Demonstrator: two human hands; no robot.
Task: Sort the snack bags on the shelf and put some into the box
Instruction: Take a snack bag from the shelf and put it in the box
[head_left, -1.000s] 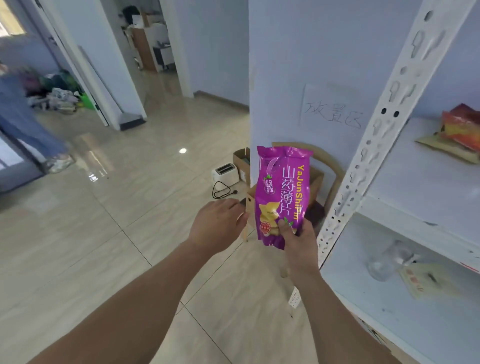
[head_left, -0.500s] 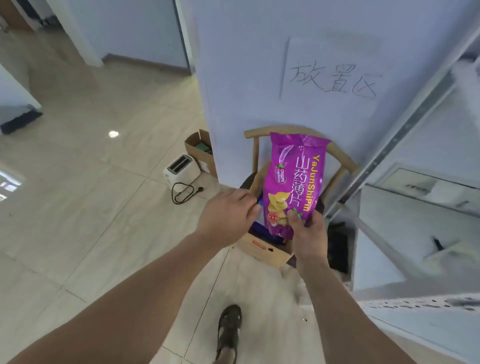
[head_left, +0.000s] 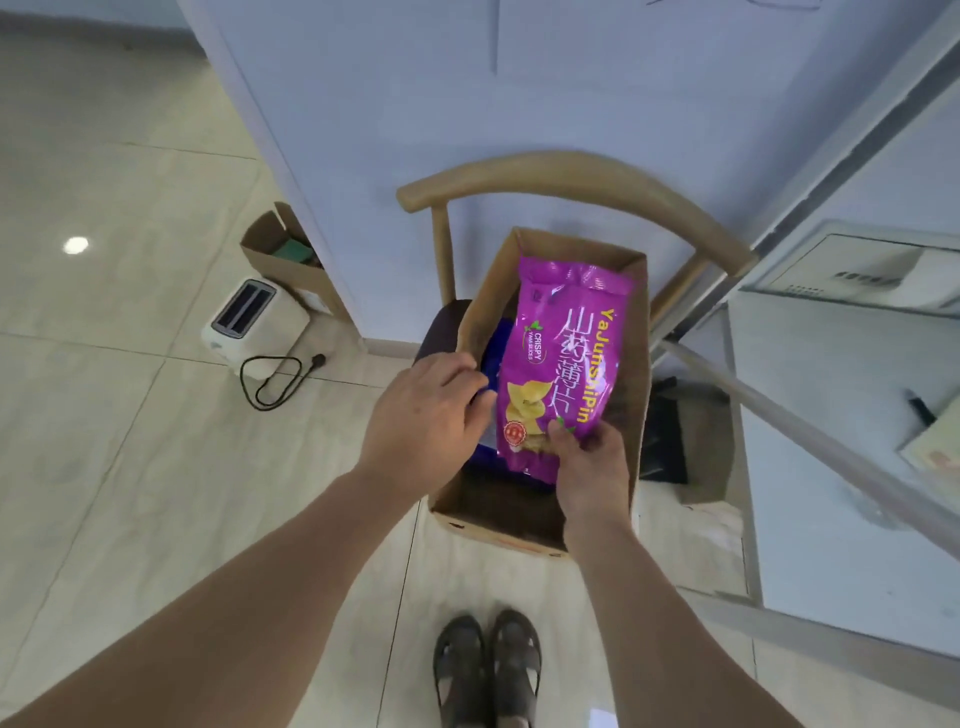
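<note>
Here the right hand (head_left: 592, 470) pinches the purple snack bag (head_left: 563, 364) by its lower edge, over the open cardboard box (head_left: 636, 374) on the wooden chair (head_left: 571, 176). The left hand (head_left: 423, 415) curls onto a blue bag (head_left: 493, 343) inside. A toaster (head_left: 244, 317) sits on the floor nearby.

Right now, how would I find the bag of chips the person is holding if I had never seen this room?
Find the wooden chair against the pale wall; an open cardboard box sits on its seat. Over that box the right hand pinches the bottom of a purple snack bag. It is bright purple with yellow lettering and a picture of chips, unlike the dark blue bag lying inside the box beside it.
</note>
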